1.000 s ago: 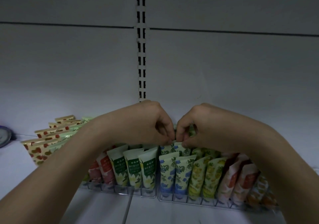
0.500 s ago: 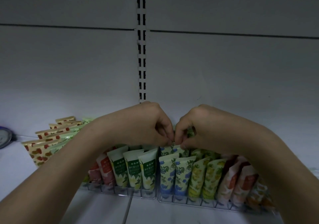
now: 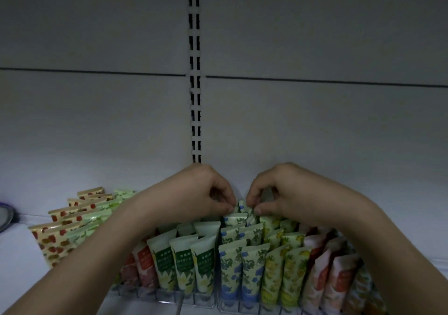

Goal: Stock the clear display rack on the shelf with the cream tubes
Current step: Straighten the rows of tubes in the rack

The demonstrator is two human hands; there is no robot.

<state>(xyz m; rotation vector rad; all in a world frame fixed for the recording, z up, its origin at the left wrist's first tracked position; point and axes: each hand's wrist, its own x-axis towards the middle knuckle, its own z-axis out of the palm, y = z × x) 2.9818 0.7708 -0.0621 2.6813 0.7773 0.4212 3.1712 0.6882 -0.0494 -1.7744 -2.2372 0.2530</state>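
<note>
Dim grey back panel (image 3: 97,120), slotted upright (image 3: 194,96).

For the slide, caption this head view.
Both hands, left and right, pinch a blue-flowered tube at the clear rack's back row.

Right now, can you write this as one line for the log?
step: stocking rack | left hand: pinching back blue tube | right hand: pinching same tube | front rows: full

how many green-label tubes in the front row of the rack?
3 green-label tubes, side by side left of centre in the clear rack: left, middle, right. White tops of more tubes show behind them, labels hidden.
</note>
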